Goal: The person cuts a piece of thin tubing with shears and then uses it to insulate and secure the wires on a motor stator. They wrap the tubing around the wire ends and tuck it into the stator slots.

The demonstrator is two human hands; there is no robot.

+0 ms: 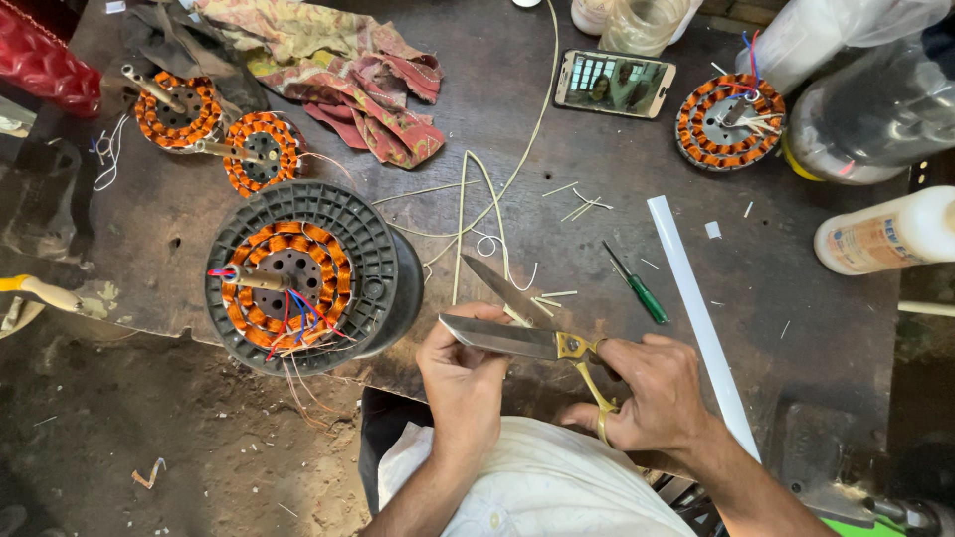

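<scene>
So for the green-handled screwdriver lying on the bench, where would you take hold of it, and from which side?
Grip the green handle, not the thin dark shaft. The screwdriver lies flat on the dark bench, slanted, with its handle end nearer the person. Probably best to come from above with the right hand, fingers across the handle. The white strip lies apart on its right.

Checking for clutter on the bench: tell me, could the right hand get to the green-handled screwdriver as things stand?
Probably yes. The green-handled screwdriver lies alone on bare bench just beyond the right hand, nothing between them. But that hand grips the scissors, so it isn't free.
</scene>
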